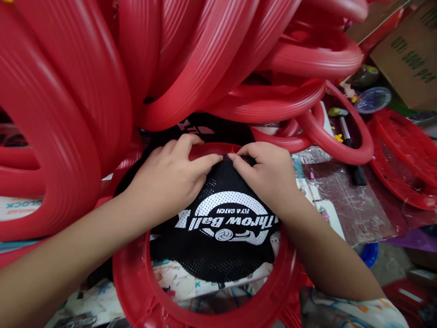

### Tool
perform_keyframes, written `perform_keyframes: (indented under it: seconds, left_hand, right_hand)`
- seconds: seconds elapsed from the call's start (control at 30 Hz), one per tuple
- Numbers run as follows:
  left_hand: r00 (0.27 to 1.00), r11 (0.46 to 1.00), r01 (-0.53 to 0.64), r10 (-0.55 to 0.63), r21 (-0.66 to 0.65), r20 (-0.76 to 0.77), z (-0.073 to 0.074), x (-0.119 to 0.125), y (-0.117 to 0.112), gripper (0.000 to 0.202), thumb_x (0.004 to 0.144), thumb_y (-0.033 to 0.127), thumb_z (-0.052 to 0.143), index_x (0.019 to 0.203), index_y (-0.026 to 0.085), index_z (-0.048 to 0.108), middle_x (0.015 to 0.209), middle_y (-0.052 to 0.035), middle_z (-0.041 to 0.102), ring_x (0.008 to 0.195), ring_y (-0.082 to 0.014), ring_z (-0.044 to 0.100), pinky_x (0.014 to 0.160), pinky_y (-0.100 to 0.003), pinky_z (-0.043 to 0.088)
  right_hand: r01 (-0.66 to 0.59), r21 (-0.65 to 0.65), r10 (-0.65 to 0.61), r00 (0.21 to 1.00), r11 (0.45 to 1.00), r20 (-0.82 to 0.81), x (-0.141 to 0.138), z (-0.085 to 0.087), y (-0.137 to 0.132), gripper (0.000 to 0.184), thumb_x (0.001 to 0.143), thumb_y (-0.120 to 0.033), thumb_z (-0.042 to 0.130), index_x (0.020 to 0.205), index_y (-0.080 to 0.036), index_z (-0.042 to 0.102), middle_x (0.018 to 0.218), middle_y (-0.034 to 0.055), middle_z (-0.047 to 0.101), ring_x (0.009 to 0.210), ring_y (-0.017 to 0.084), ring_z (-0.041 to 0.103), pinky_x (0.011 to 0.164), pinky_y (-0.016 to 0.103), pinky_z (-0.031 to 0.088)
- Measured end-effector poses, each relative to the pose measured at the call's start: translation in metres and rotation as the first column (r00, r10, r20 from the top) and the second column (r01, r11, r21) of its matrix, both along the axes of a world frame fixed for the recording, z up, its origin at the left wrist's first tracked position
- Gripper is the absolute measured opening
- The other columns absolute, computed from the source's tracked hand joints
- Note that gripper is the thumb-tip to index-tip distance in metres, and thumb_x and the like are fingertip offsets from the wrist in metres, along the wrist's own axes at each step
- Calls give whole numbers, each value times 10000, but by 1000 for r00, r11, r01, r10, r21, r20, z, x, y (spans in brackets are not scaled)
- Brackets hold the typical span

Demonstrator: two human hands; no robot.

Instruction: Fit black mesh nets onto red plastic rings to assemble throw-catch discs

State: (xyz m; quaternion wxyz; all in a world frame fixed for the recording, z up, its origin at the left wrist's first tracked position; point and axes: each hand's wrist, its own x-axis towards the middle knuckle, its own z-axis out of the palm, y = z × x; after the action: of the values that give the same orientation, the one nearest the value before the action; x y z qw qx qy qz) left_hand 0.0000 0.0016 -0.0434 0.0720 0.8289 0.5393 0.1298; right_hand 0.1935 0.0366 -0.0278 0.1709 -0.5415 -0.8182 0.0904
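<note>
A red plastic ring [136, 287] lies in front of me with a black mesh net [221, 255] stretched across its upper part. White lettering on the net reads "Throw Ball", upside down. My left hand [170, 175] and my right hand [264, 171] meet at the ring's far edge. Both pinch the top hem of the net with fingertips pressed together against the rim.
A big heap of red rings [85, 82] towers over the far side and left. More red rings [403, 155] lie at the right on a plastic-covered table [348, 205]. Cardboard box [409, 54], a clear suction cup [373, 99] and small tools sit behind.
</note>
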Motion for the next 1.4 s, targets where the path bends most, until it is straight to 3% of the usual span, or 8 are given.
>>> perform_keyframes:
  seconds: [0.23,0.5,0.77,0.97,1.4]
  left_hand:
    - [1000,999,25,-24,25,-17,-2,-1,2,446,927,252,421,1347,312,556,1256,-167,479,1143,-387,548,860,-585,530]
    - [999,1000,30,-30,2,-18,-1,-3,0,431,934,268,401,1322,322,580,1267,-163,471,1142,-358,543,913,-567,518]
    - [998,998,53,-52,36,-35,-1,-4,-1,446,918,229,423,1336,276,571,1262,-177,462,1114,-370,551,882,-577,525]
    - [997,997,60,-58,56,-45,-2,-3,-3,479,920,225,426,1384,304,515,1262,-168,453,1189,-379,511,905,-582,518]
    - [997,993,61,-56,104,-51,-6,-3,-1,465,921,229,449,1374,298,523,1256,-156,472,1161,-365,538,895,-573,535]
  right_hand:
    - [30,-12,-30,999,999,13,-3,1,2,189,852,-307,606,793,-166,717,788,47,723,749,181,625,668,297,369]
    - [20,-158,-46,985,987,-165,11,17,0,118,820,-219,626,770,-180,726,710,-9,703,598,114,555,616,265,384]
    - [37,-227,-74,985,973,-154,18,19,2,103,799,-213,649,726,-178,714,616,-21,648,540,101,517,567,259,373]
    - [66,-231,-104,982,971,-157,20,21,1,110,793,-210,659,702,-176,709,545,-37,589,494,87,469,549,259,359]
    - [73,-313,-116,986,947,-121,19,25,3,131,805,-222,638,708,-157,699,553,-34,582,513,79,468,571,256,352]
